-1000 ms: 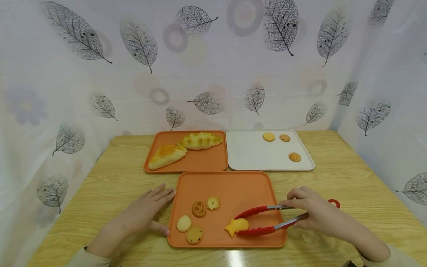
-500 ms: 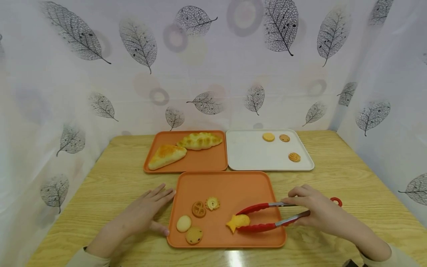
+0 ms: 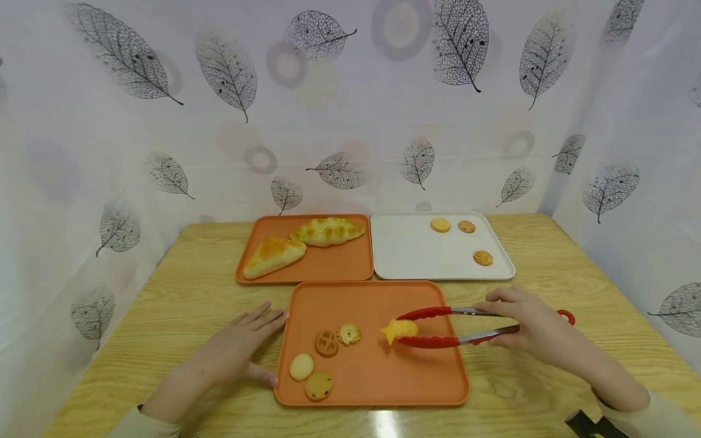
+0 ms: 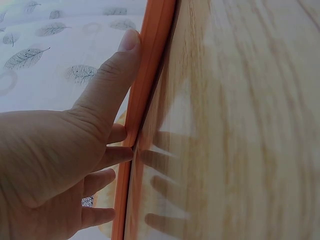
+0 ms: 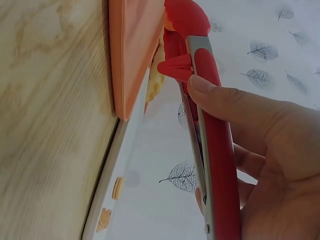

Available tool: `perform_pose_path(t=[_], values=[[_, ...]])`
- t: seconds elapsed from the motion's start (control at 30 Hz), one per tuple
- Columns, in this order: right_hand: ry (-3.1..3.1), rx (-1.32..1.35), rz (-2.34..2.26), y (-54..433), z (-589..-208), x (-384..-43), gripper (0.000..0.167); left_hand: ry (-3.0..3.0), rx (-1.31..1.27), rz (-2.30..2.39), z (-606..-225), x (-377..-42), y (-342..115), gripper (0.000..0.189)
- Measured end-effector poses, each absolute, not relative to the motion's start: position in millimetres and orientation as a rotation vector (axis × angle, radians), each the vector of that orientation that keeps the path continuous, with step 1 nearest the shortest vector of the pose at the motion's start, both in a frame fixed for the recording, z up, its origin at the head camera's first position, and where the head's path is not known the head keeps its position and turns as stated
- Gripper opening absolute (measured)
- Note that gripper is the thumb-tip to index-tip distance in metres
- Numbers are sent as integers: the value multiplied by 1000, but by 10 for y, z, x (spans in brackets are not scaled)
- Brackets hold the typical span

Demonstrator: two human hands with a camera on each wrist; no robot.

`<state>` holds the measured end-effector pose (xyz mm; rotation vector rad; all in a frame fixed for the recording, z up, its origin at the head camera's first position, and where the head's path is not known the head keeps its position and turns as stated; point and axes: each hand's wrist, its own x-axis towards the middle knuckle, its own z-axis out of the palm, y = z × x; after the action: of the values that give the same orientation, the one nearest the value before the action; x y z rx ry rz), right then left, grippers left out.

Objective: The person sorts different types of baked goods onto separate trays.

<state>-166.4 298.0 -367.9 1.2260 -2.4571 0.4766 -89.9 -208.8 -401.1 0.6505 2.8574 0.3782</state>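
Note:
My right hand [image 3: 526, 319] holds a pair of red-and-silver tongs [image 3: 434, 343], its thumb pressed along one red arm in the right wrist view. Between the red tips sits a yellow fish-shaped cookie [image 3: 402, 329], over the right half of the near orange tray [image 3: 394, 298]. At that tray's left edge my left hand [image 3: 232, 344] lies with fingers spread, fingertips and thumb right at the rim. On the tray's left side are a lattice-topped cookie [image 3: 326, 344], a scalloped cookie [image 3: 349, 334], a plain pale cookie [image 3: 302, 367] and a speckled round cookie [image 3: 319, 386].
Behind, a second orange tray [image 3: 339, 267] bears a triangular bread [image 3: 274, 255] and a braided bread [image 3: 328, 232]. Beside it a white tray [image 3: 416, 255] carries a yellow cookie [image 3: 440, 225], a speckled cookie [image 3: 467, 226] and a swirled cookie [image 3: 483, 258]. A leaf-print curtain [image 3: 339, 109] surrounds the table.
My right hand has moved away from me and slightly right, carrying the tongs with the fish-shaped cookie off its earlier spot near the tray's front. The left hand has stayed put.

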Motion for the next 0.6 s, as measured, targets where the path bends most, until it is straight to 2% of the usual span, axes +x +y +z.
perform_pose_path(t=[0.3,0.6], values=[[-2423,1139,461,3077,-3635,-1809,59,2857,662,370,-3979,-863,-2072,110],[-2547,945,384,3222,-3608,-1960,53,2858,651,362,-3976,-839,-2056,111]])
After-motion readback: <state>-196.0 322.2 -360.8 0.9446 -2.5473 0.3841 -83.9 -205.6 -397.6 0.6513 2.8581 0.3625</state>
